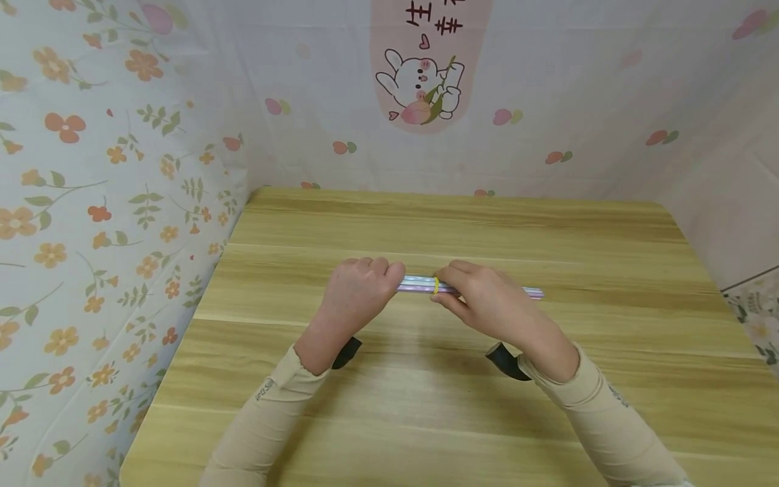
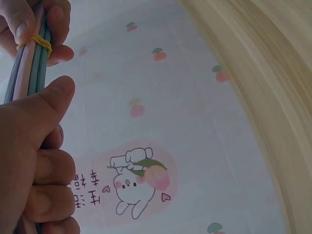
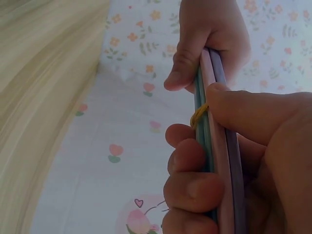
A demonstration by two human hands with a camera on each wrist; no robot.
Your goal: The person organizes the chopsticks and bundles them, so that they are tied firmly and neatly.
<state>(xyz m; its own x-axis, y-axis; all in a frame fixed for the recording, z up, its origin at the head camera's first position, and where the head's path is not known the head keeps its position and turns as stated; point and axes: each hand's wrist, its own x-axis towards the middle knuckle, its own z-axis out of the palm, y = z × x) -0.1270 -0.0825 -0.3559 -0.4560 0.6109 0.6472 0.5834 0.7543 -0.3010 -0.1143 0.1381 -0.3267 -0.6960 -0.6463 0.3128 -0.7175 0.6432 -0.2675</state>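
A thin bundle of pastel pencils (image 1: 416,284) in blue, pink and purple lies level between my hands, above the table. My left hand (image 1: 359,294) grips one end with its fingers curled round it; that end is hidden in the fist. With thumb and fingers, my right hand (image 1: 493,301) holds the bundle further right, and the other end sticks out past it. A yellow rubber band (image 3: 199,117) circles the pencils beside the right thumb (image 3: 231,108). In the left wrist view, the right fingertips (image 2: 22,31) are right at the band.
Below the hands is a wood-grain table (image 1: 389,419). A white cloth with a rabbit print (image 1: 420,88) hangs behind its back edge, and a flowered cloth (image 1: 91,257) hangs along the left. Dark strap ends (image 1: 506,362) stick out at both wrists.
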